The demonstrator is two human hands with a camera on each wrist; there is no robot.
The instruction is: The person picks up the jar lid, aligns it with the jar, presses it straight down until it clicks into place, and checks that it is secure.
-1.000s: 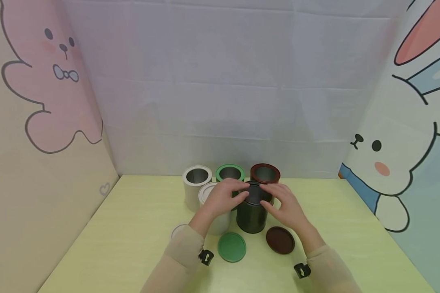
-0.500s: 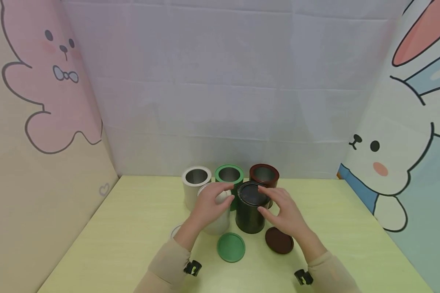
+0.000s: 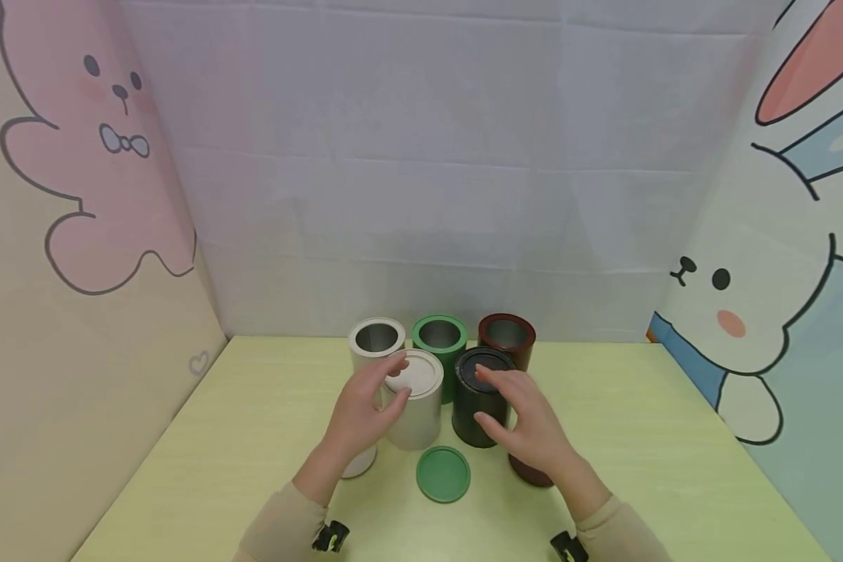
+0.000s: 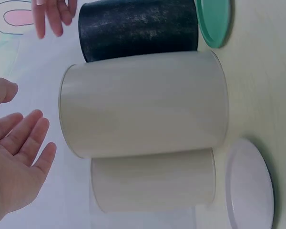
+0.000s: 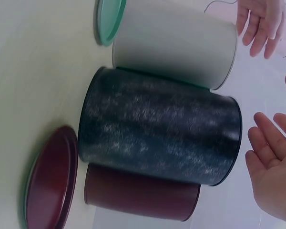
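Note:
A white can [image 3: 416,425] with its lid on stands in the front row, beside a black can [image 3: 474,417] that also has its lid on. My left hand [image 3: 367,406] hovers at the white can's upper left, fingers spread apart from the thumb and holding nothing. Over the black can's right side is my right hand [image 3: 530,417], likewise empty, its fingertips overlapping the lid in the head view. From the left wrist view, the left palm [image 4: 19,157] faces the white can's top end. The right wrist view has the right palm [image 5: 274,167] off the black can's top end.
Behind stand three cans without lids: white [image 3: 361,332], green [image 3: 457,336] and dark red [image 3: 527,336]. On the yellow table [image 3: 218,468] in front lie a green lid [image 3: 443,474], a white lid [image 3: 360,465] and a dark red lid [image 3: 530,472], the last two partly hidden by my arms.
Both hands start above the black can's lid. My left hand moves left, past the front white can's lid, uncovering it. My right hand shifts slightly down and left. The cans stay put.

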